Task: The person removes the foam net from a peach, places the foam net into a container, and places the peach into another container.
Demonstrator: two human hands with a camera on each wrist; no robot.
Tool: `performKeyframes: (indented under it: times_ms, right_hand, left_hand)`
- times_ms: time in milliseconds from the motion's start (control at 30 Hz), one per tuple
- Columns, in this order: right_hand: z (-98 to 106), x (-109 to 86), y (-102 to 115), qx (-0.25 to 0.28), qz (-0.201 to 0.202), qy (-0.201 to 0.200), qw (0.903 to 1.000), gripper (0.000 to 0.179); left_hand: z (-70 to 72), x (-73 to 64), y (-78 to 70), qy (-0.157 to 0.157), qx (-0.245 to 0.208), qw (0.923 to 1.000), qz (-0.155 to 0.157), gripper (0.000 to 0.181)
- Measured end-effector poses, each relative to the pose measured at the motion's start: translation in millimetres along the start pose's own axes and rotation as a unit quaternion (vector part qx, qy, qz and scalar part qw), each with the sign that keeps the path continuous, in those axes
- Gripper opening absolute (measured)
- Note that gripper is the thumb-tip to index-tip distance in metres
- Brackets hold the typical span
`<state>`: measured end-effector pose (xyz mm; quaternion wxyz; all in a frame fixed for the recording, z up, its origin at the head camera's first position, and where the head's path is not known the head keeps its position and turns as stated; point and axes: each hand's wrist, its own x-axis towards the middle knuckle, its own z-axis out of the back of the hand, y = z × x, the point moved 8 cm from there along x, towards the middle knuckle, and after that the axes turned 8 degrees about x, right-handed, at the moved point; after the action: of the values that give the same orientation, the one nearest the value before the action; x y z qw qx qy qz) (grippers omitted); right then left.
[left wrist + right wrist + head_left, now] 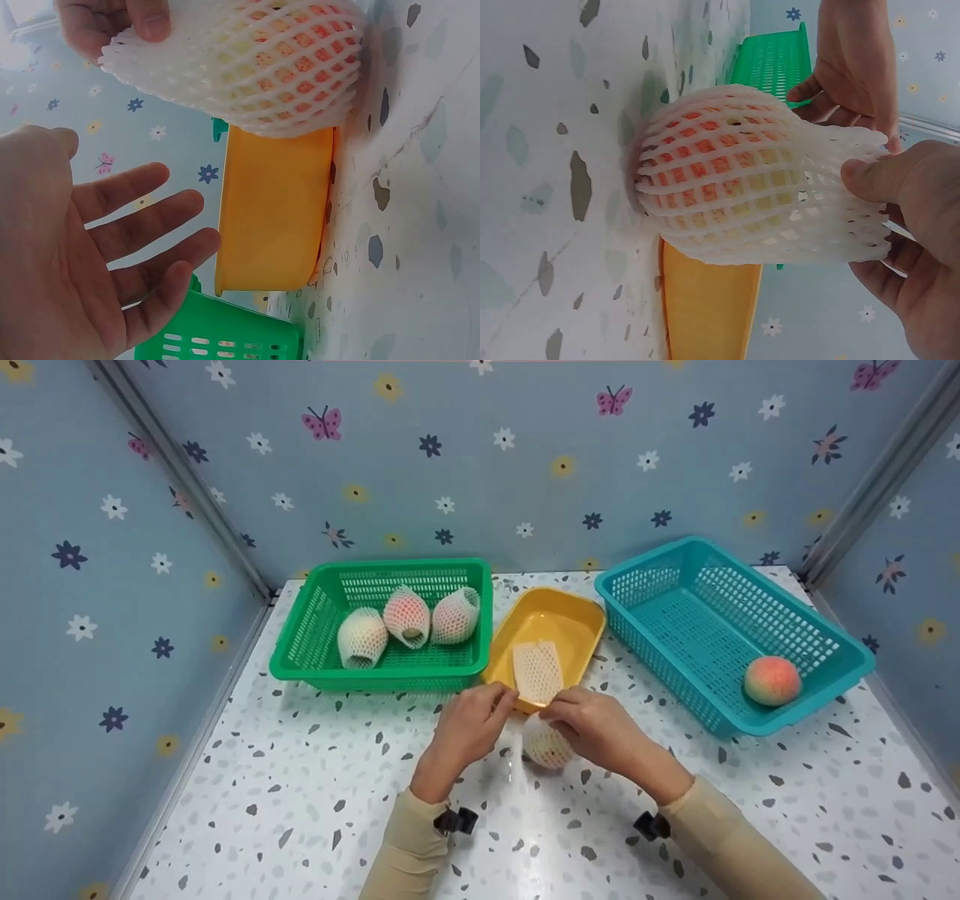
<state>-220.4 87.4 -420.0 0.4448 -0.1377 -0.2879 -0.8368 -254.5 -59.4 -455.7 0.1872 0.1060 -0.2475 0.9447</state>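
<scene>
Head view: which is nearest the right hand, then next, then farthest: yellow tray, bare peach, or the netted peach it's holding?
1. Netted peach, held by the right hand.
2. Yellow tray, just beyond.
3. Bare peach, right, in the blue basket.

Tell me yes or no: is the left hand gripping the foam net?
No, the left hand has its fingers spread and holds nothing, while the right hand pinches the foam net.

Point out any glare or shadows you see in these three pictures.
Head view: a pale glare streak on the speckled tabletop, low in the middle, plus shine inside the yellow tray; left wrist view: washed-out brightness in the upper left corner; right wrist view: shadow where the netted fruit meets the tabletop.
</scene>
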Motion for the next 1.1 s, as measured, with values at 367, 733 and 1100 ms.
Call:
performKeyframes:
  times_ms: [367,733,1100]
  right_hand:
    - [10,0.0,2,0.02,0.005,-0.01,0.9997,0.023]
    - [21,0.1,2,0.02,0.019,-0.023,0.9994,0.02]
    - [35,-1.7,1,0.02,0.038,-0.051,0.9978,0.022]
  left_hand:
    - [-2.6,-2.4,-0.9,0.008,-0.004,1.0,0.001,0.042]
    - [-5.4,-3.0,-0.5,0.017,-0.006,0.9998,0.002,0.043]
    - [-7.3,-2.5,-0.8,0.022,-0.009,0.9997,-0.003,0.039]
